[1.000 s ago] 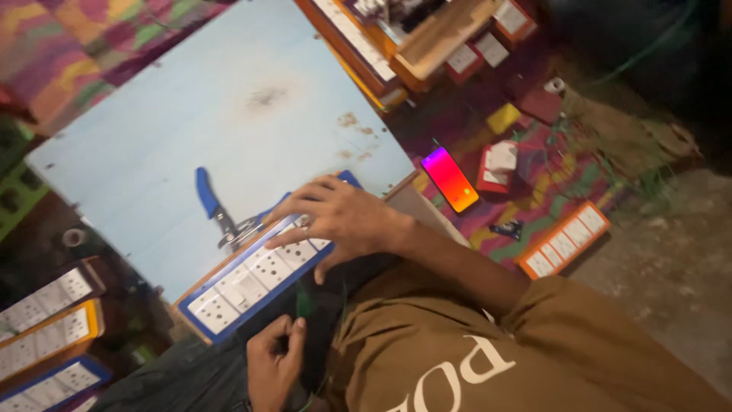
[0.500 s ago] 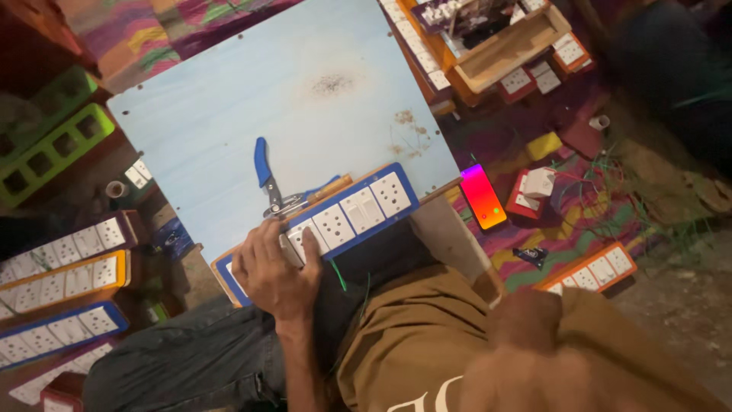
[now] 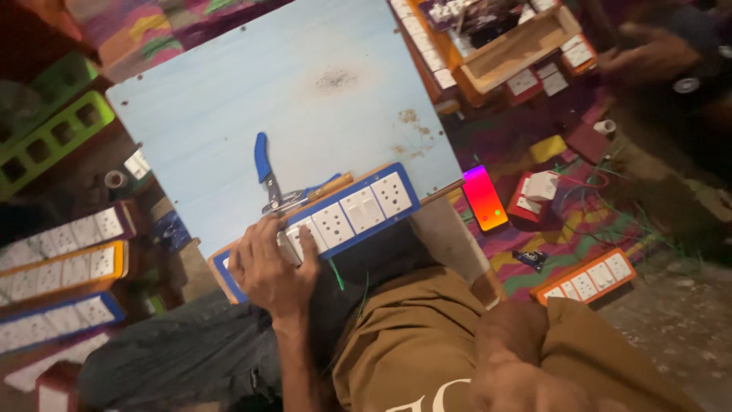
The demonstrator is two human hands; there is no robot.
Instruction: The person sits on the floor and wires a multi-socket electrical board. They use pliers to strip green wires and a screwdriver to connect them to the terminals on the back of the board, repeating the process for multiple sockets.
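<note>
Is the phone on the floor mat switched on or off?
On. The phone lies face up right of the blue board, its screen glowing pink to orange.

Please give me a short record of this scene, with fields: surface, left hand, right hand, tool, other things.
surface: light blue board
left hand: left hand rests on the blue-framed switch-and-socket panel at the board's near edge
right hand: blurred at the bottom, holds nothing that shows
tool: blue-handled pliers lying on the board, beside the panel
other things: lit phone on the floor; orange-framed panel
</note>
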